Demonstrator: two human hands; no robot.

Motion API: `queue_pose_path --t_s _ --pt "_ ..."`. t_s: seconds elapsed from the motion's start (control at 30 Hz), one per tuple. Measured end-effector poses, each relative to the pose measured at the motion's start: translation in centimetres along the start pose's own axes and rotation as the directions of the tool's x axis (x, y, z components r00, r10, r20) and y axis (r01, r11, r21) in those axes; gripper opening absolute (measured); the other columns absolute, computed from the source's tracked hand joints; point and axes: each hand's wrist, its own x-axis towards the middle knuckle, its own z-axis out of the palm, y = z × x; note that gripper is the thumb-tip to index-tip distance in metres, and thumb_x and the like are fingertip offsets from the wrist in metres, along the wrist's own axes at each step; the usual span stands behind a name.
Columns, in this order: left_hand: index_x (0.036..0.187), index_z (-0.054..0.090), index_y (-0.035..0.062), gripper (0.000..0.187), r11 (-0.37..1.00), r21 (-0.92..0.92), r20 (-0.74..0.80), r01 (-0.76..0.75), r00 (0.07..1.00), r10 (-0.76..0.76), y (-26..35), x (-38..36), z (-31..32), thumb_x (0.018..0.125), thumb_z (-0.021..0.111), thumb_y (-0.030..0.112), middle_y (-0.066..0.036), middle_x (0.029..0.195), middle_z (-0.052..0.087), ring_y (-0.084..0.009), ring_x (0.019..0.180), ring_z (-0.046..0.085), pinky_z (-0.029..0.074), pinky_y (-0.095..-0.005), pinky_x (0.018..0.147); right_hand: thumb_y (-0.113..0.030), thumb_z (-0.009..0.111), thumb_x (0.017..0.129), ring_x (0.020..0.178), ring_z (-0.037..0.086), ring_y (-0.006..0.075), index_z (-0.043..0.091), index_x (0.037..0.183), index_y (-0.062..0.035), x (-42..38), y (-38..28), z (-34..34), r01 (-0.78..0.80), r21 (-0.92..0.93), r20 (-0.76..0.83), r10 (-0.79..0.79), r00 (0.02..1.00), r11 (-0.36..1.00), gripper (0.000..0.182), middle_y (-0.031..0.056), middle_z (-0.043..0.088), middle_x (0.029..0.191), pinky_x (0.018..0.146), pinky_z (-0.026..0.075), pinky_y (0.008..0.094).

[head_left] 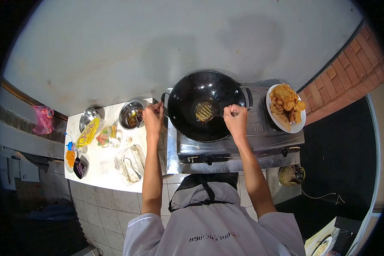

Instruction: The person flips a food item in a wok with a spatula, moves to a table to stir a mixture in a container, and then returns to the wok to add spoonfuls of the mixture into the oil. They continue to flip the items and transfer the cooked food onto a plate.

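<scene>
A large black wok [187, 96] sits on the steel gas stove [234, 155] in front of me, with a little oil at its bottom. My left hand [153, 116] is closed at the wok's left loop handle [164, 101]. My right hand [235, 116] is a fist above the wok's right side, wrapped round the handle of a slotted spatula [205, 111]. The spatula's blade lies in the oil at the bottom of the wok. Most of its handle is hidden by my fist.
Right of the wok stands a white plate [296, 126] heaped with fried food [286, 101]. On the white table [111, 166] at left are metal bowls [124, 114], a yellow packet [89, 132] and a plastic tub [130, 168]. A wall rises behind; a green gas cylinder [292, 175] stands low right.
</scene>
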Motion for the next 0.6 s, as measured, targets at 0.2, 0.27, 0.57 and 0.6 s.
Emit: queue_pose_path --t_s 0.2,0.27,0.57,0.6 --pt "0.096 0.07 -0.0013 0.019 1.0 0.027 -0.005 -0.014 1.0 0.014 0.2 0.0 -0.1 0.081 0.068 0.011 -0.02 0.07 0.06 -0.028 0.058 0.057 0.045 -0.0374 0.058 -0.002 0.059 0.078 0.049 0.042 0.0051 0.049 0.057 0.0079 0.0 0.1 0.1 0.009 0.009 -0.006 -0.009 1.0 1.0 0.025 0.0109 0.046 0.046 0.046 0.034 0.0296" --pt "0.097 0.07 -0.0006 0.02 1.0 0.01 -0.012 -0.017 1.0 0.017 0.0 -0.1 0.0 0.082 0.068 0.012 -0.018 0.067 0.058 -0.0247 0.056 0.054 0.043 -0.0357 0.056 -0.002 0.059 0.078 0.049 0.042 0.005 0.048 0.057 0.0078 0.0 0.6 0.1 0.018 0.007 -0.003 -0.018 1.0 1.0 0.026 0.0108 0.045 0.046 0.046 0.034 0.0294" --pt "0.094 0.07 -0.0029 0.018 0.999 0.006 -0.02 -0.036 0.999 0.036 -0.3 0.0 0.1 0.081 0.068 0.009 -0.02 0.069 0.06 -0.0282 0.058 0.058 0.045 -0.037 0.058 -0.002 0.059 0.077 0.05 0.041 0.0048 0.048 0.058 0.0082 -0.2 -0.4 0.1 0.0 0.043 -0.002 0.001 1.0 0.999 0.024 0.0101 0.045 0.047 0.047 0.035 0.0293" --pt "0.094 0.07 -0.0031 0.018 0.999 0.015 -0.021 -0.051 0.998 0.052 -0.2 0.0 0.1 0.081 0.067 0.009 -0.02 0.069 0.06 -0.0283 0.058 0.058 0.045 -0.0369 0.058 -0.002 0.059 0.077 0.05 0.042 0.0048 0.049 0.058 0.0083 -0.1 -0.3 0.0 0.002 0.022 0.001 -0.002 1.0 1.0 0.024 0.0103 0.046 0.048 0.048 0.035 0.0291"
